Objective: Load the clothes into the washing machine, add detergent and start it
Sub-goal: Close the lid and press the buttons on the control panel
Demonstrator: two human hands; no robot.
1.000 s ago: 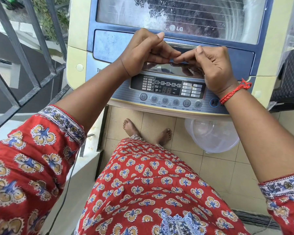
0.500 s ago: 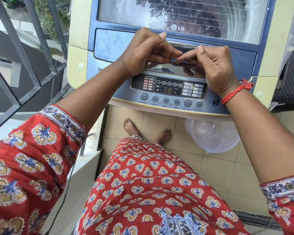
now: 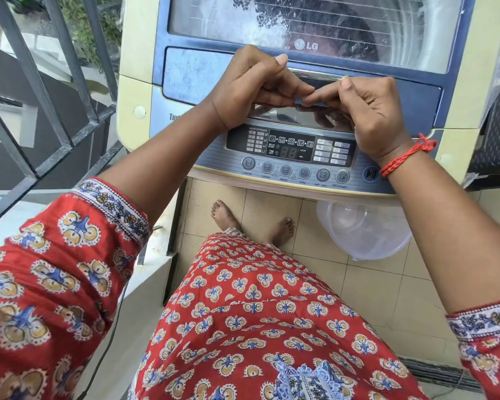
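Left hand [image 3: 251, 90]: fingers curled, pinching the thin blue strip [image 3: 298, 101].
Right hand [image 3: 370, 111]: pinches its right end.
Strip: light, flimsy — hold ends.
Washing machine [image 3: 191, 79]: rigid — lid shut.

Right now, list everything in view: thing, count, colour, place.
washing machine: one, cream and blue, straight ahead, lid shut
control panel: one, dark display, grey buttons, machine's front edge
small blue item: one, pinched between both hands above the panel; too small to identify
plastic tub: one, clear, floor under the machine's front
railing: one, dark metal, far left
floor tiles: beige
red thread bracelet: one, right wrist
left hand: pinching the item
right hand: pinching the item
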